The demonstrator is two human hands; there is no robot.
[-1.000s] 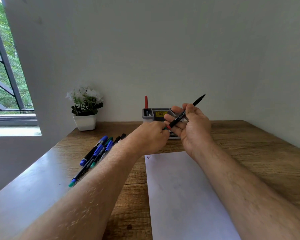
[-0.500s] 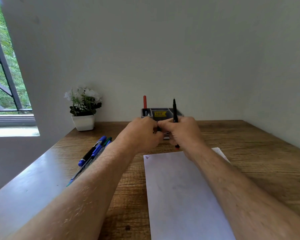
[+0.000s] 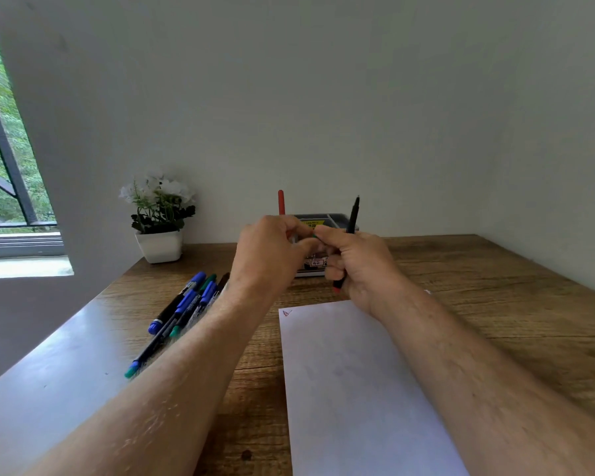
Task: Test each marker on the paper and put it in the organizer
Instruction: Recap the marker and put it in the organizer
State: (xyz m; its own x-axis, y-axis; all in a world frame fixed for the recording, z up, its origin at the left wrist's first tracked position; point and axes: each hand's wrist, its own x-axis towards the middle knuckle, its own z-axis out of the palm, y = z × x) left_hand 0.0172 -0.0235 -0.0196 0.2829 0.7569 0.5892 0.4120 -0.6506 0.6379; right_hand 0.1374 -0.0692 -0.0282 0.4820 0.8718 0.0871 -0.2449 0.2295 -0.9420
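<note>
My right hand (image 3: 361, 266) grips a thin black marker (image 3: 352, 218) upright, its dark tip up and its red end (image 3: 336, 288) poking out below the fist. My left hand (image 3: 272, 255) is closed, its fingertips meeting the right hand's fingertips, and pinches a small green piece (image 3: 315, 236) that is mostly hidden. Both hands hover in front of the grey organizer (image 3: 337, 218), where a red marker (image 3: 281, 202) stands at the left. The white paper (image 3: 351, 372) lies below, with a small red scribble (image 3: 287, 312) in its top left corner.
A pile of several blue, green and dark markers (image 3: 186, 307) lies on the wooden table (image 3: 495, 304) left of my left forearm. A white pot of flowers (image 3: 158, 245) stands at the back left by the wall. A window (image 3: 0, 149) is at far left.
My right hand has turned the black marker from slanted to upright, red end down. Both hands have come together, fingertips touching, in front of the organizer.
</note>
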